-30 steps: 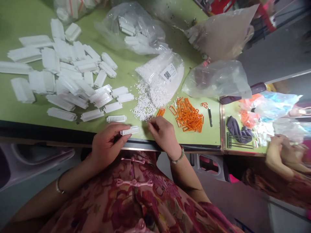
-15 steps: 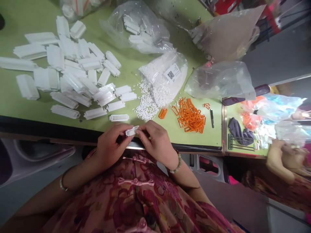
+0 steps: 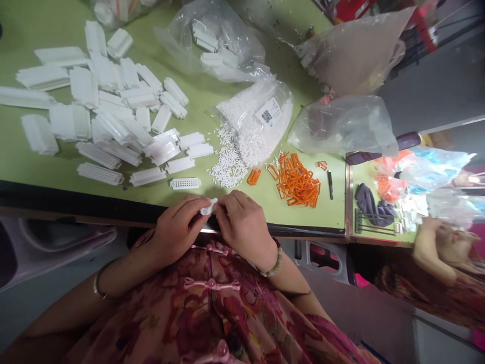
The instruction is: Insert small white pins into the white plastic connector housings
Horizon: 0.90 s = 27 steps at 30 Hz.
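1. Workbench close-up: the left hand (image 3: 176,230) and right hand (image 3: 242,225) close together at the front edge of a light-green tabletop (image 3: 318,218), both grasping a small white plastic connector housing (image 3: 208,206) between the fingertips, directly above that edge.
2. A white perforated plastic connector block (image 3: 185,183) lies alone at 11 o'clock from the hands. A heap of long white plastic housings (image 3: 109,121) spreads farther out at 10 o'clock.
3. Loose rice-sized white plastic pins (image 3: 227,167) spill at 12 o'clock from a clear plastic bag (image 3: 250,126). Orange plastic rectangular frames (image 3: 297,182) lie at 2 o'clock.
4. Risk: a slip of the fingers could drop the small housing over the nearby edge. A careless sweep of a wrist could scatter the unbagged pins.
5. Writing: the bag's white label (image 3: 267,112) carries a QR code. Its small print is too small to read, and no brand name is legible.
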{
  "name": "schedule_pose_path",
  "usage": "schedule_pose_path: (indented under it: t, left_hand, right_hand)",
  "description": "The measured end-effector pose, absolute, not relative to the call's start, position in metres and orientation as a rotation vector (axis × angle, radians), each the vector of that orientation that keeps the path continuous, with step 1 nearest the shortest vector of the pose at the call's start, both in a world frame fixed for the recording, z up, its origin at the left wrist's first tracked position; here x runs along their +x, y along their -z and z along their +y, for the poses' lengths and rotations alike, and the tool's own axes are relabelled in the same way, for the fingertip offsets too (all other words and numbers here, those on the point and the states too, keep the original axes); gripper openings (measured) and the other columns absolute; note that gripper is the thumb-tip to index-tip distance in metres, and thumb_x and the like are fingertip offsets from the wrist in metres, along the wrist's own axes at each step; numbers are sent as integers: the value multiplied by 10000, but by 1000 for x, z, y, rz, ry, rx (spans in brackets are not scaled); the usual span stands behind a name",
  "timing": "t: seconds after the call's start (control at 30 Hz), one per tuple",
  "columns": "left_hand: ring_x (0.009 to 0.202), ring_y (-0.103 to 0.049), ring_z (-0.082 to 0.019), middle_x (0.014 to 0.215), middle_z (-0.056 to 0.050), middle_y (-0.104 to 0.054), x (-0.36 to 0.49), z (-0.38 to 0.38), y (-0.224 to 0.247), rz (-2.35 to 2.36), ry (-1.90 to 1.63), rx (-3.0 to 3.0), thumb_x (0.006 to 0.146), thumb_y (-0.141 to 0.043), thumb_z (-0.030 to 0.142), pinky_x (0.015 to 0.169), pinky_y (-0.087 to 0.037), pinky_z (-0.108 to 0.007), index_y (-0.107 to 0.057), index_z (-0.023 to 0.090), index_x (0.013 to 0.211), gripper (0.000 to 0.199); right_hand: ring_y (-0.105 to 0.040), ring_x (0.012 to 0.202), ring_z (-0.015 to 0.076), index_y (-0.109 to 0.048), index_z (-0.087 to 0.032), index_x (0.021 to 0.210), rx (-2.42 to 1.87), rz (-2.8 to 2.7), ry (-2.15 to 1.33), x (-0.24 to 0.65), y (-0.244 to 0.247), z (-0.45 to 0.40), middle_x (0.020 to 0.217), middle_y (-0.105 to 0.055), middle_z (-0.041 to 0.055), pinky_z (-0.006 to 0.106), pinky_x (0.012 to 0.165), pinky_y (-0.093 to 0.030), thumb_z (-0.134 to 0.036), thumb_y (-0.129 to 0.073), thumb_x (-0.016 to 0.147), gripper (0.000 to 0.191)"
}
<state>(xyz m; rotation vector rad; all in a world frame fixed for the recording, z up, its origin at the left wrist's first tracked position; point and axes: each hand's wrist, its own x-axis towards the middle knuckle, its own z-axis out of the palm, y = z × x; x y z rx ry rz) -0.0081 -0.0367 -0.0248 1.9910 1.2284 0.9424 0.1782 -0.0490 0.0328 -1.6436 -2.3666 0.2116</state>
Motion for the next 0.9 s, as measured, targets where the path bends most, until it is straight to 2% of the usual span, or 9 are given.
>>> schedule_pose_path:
  t: [0.13,0.23,0.33,0.53,0.67,0.8,0.9]
  left_hand:
    - [768,-765,-163,1025,-32,-852,-9,-35,23,1255,-962,1929,1031,-610,271,777,-633,-260,-780,222,1062,179]
    - [726,-750,-153,992,-16,-848,-9,-34,22,1261,-997,1872,997,-664,260,735,-623,-253,-783,221,1069,144]
    - [737,-755,-160,970,-16,-845,-10,-35,23,1257,-1021,1824,989,-702,271,739,-621,-265,-780,222,1076,127]
    - [745,-761,-155,1020,-28,-854,-12,-36,23,1211,-1013,1832,1014,-702,295,726,-622,-257,-784,224,1079,127]
    - [909,-817,-192,1058,-35,-867,-14,-35,23,1143,-1032,1915,1023,-681,251,843,-650,-274,-790,226,1072,123]
    - [952,-827,-193,1047,-34,-869,-15,-35,22,1058,-1082,1954,1019,-685,204,891,-649,-267,-789,219,1070,117]
    - [929,-822,-202,1048,-32,-864,-16,-35,21,1067,-1061,1892,1016,-703,239,849,-656,-281,-796,235,1084,115]
  right_hand:
    - [-616,796,239,-681,-198,924,-1492,-2333,-42,173,-22,-53,830,-708,86,378,702,-504,-166,-488,1130,284]
    - [-636,821,242,-700,-186,1027,-1409,-2268,-57,173,-17,-55,882,-741,95,385,725,-536,-141,-504,1120,222]
    - [-668,864,233,-707,-188,1095,-1390,-2183,-219,177,-16,-56,946,-762,97,384,765,-565,-155,-517,1115,193]
    - [-670,841,186,-712,-220,973,-1458,-1919,-748,192,-18,-45,893,-723,40,329,770,-561,-213,-638,1058,112]
    - [-688,918,178,-746,-230,1028,-1389,-1796,-1045,198,-12,-34,968,-736,32,324,823,-568,-239,-726,1018,23]
    - [-701,921,177,-752,-228,968,-1329,-1769,-1160,203,-8,-34,944,-738,27,340,855,-581,-264,-745,1019,62]
    - [-705,875,180,-769,-234,1081,-1420,-1776,-1053,218,-8,-38,977,-751,38,326,775,-582,-290,-750,1016,88]
